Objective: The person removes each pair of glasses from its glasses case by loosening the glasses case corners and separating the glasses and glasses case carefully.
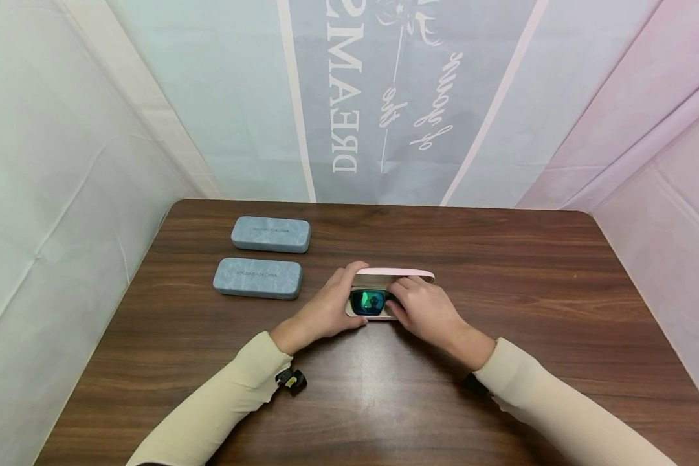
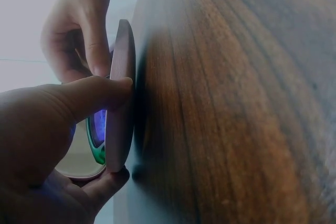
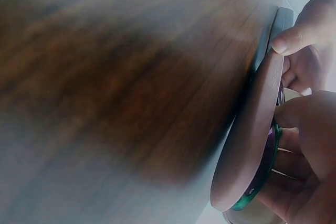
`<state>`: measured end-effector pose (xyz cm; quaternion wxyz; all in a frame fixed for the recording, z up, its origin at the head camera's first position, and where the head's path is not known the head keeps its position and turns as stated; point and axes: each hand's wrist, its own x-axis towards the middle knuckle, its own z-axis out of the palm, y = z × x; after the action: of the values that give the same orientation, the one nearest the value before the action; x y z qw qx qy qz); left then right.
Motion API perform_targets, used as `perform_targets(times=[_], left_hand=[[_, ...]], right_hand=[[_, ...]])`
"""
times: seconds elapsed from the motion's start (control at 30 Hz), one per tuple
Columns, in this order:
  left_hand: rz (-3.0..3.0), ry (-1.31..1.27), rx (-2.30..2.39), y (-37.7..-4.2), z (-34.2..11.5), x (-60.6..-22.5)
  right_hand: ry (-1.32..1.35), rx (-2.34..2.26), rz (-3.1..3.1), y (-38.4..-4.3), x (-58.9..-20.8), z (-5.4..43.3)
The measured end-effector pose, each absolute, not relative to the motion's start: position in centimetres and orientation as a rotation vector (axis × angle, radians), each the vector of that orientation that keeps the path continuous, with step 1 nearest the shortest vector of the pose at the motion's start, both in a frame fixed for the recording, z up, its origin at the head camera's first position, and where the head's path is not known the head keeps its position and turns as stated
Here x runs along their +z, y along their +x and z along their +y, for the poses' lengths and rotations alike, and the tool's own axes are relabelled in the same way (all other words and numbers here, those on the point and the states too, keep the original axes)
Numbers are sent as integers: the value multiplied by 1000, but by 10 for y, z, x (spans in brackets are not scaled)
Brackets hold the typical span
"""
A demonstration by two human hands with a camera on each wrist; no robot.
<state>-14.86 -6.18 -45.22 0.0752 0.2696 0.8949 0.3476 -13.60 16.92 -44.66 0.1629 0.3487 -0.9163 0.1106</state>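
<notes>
Lying near the table's far left corner: two closed cases, the farther blue case (image 1: 270, 235) just beyond the nearer blue case (image 1: 257, 278), a narrow gap between them; closed lids hid whatever they held.
Left hand (image 1: 326, 301): clamped on the left end of the pink case (image 1: 378, 318), thumb against its near wall, fingers round the far side. This hold, in our judgement, served best when firm at the end and away from the opening.
Pink case: open, lid raised along the far side, about midway between the left and right edges of the table (image 1: 501, 259); whether its base touched the wood or hung just over it could not be told.
Sunglasses (image 1: 368, 302): inside the pink case, one mirrored blue-green lens showing at left, the rest covered.
Right hand (image 1: 428, 307): reaching into the right half of the case, thumb and fingers apparently pinching the frame, contact partly hidden. Good handling probably called for holding the frame, sparing the lenses from fingertips, and keeping knuckles clear of the lid, since a bumped lid could have pressed on the frame.
</notes>
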Motion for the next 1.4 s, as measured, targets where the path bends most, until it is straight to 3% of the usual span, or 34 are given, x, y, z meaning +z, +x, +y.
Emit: perform_targets(times=[1.4], left_hand=[[2656,777,1050,-148,-61,-449]], right_hand=[[876,433,-2673,-133,-441,164]])
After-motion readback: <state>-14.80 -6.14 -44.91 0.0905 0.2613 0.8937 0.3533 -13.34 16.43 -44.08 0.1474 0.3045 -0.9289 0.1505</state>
